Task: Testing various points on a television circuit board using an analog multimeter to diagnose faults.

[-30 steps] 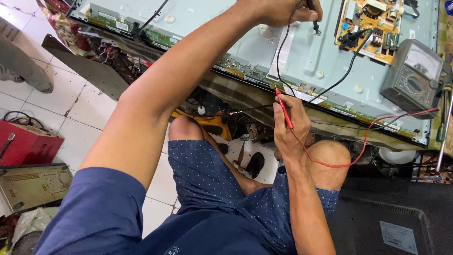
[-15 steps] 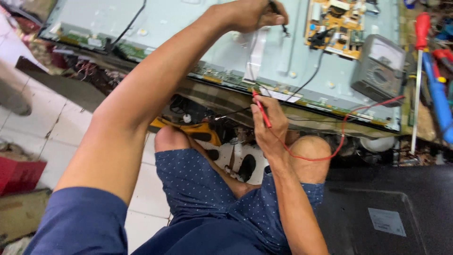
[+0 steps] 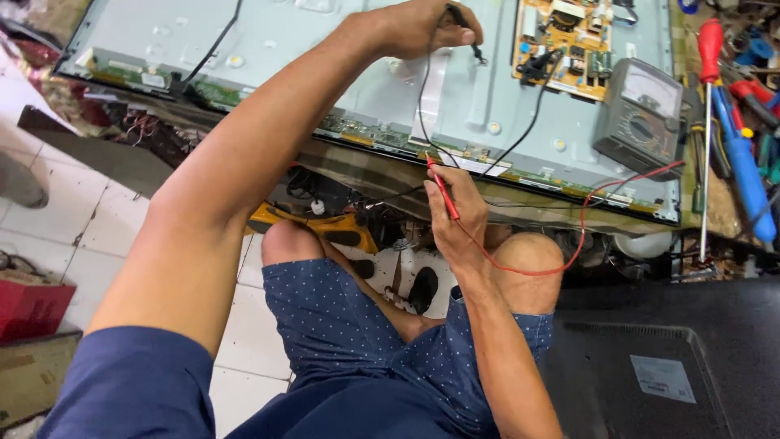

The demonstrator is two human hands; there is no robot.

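Head view, red probe (image 3: 443,189) between right-hand fingers (image 3: 465,185)

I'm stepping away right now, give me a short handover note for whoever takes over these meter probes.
Left hand: pinches the black probe above the grey panel back.
Right hand: holds the red probe, tip at the strip board along the panel's near edge.
The analog meter lies on the panel beside the yellow circuit board.
Done: both probes in hand, leads attached.
Left: whether the black tip touches metal cannot be told.
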